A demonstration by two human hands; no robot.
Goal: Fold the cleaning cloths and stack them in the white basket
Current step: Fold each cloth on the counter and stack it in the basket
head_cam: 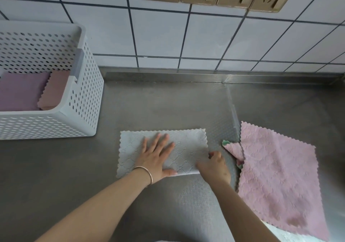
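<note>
Head view: pale grey cloth [188, 148], folded, scalloped edges.

A: Where is there open room on the brushed steel table [168, 107]?

B: A broad bare stretch lies between the white perforated plastic basket [82, 100] at far left and the tiled wall behind.

A: What blocks the right side?

B: A pink scallop-edged cloth [276, 176] lies spread there, just beside the folded pale grey cloth [188, 146] at centre.
</note>
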